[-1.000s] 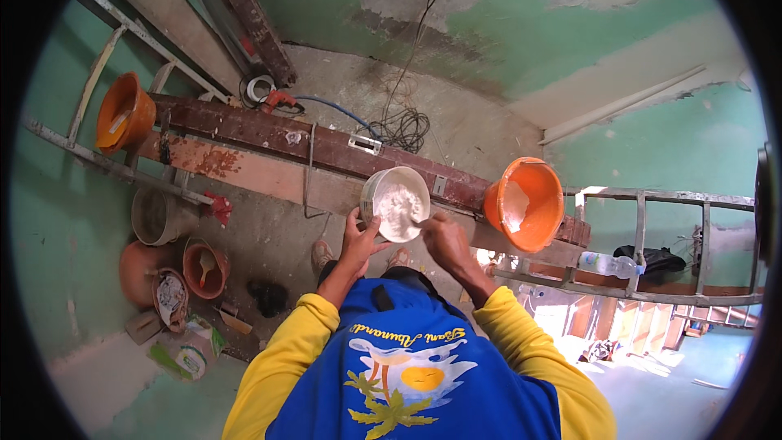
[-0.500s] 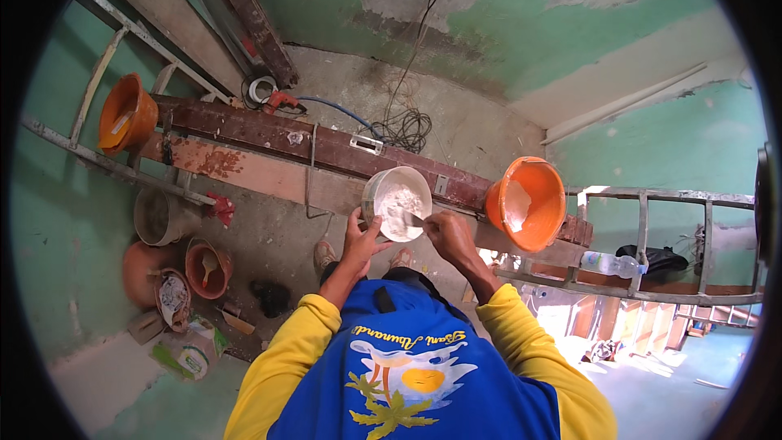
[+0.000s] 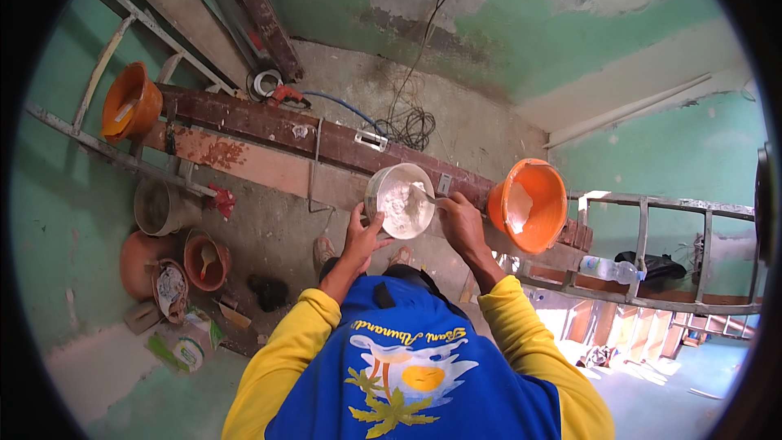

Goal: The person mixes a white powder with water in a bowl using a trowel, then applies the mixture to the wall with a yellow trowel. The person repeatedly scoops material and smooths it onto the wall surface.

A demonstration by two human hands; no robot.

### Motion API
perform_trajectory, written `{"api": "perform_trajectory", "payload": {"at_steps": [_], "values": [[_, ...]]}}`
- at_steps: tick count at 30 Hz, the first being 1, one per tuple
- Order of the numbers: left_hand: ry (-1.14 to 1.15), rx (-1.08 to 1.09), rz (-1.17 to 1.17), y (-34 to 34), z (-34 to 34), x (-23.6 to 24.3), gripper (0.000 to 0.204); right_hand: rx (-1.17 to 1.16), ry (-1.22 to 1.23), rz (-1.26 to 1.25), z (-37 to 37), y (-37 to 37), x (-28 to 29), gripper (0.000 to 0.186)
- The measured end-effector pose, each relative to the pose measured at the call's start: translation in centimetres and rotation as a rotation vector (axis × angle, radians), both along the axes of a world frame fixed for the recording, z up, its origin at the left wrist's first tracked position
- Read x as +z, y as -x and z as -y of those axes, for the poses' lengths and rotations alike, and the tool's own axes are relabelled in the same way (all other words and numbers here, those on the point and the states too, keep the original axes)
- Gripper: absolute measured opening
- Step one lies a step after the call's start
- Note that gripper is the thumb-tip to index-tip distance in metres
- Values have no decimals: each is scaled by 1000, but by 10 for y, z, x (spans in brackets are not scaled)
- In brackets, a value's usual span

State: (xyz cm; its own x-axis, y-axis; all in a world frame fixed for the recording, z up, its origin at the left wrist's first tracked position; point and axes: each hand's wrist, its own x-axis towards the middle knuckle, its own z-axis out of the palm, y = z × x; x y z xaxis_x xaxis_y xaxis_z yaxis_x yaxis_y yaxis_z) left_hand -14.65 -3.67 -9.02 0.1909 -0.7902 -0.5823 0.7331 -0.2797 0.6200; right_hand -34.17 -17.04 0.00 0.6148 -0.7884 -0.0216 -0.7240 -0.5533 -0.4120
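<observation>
My left hand is wrapped round the side of a small white bucket. Whitish powder or paste lies inside, lumpy on top. From the right, my right hand grips a thin grey metal tool whose far end dips into the white material; the exact kind of tool is hidden. The bucket is held in front of a plank bench. Just right of my right hand, an orange bucket with pale residue inside rests on the planks.
Another orange bucket stands at the planks' left end. Metal ladder frames support both sides. A red power drill and coiled cable lie beyond. Several tubs sit lower left; a plastic bottle lies at right.
My right hand has shifted slightly right and up, drawing the tool toward the bucket's upper right rim. My left hand keeps its hold on the bucket.
</observation>
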Motion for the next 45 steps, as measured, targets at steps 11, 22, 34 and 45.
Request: {"api": "perform_trajectory", "payload": {"at_steps": [11, 22, 34, 45], "values": [[-1, 16, 3, 1, -3, -1, 71, 27, -79, 32, -4, -10, 7, 12], [-15, 5, 28, 0, -7, -1, 70, 59, -75, -80, 39, 7, -6, 13], [7, 3, -1, -5, -5, -6, 59, 8, -194, -56, 8, 9, 3, 20], [11, -5, -30, -5, -10, -12, 68, 109, -14, -48, -6, -8, 5, 16]]}}
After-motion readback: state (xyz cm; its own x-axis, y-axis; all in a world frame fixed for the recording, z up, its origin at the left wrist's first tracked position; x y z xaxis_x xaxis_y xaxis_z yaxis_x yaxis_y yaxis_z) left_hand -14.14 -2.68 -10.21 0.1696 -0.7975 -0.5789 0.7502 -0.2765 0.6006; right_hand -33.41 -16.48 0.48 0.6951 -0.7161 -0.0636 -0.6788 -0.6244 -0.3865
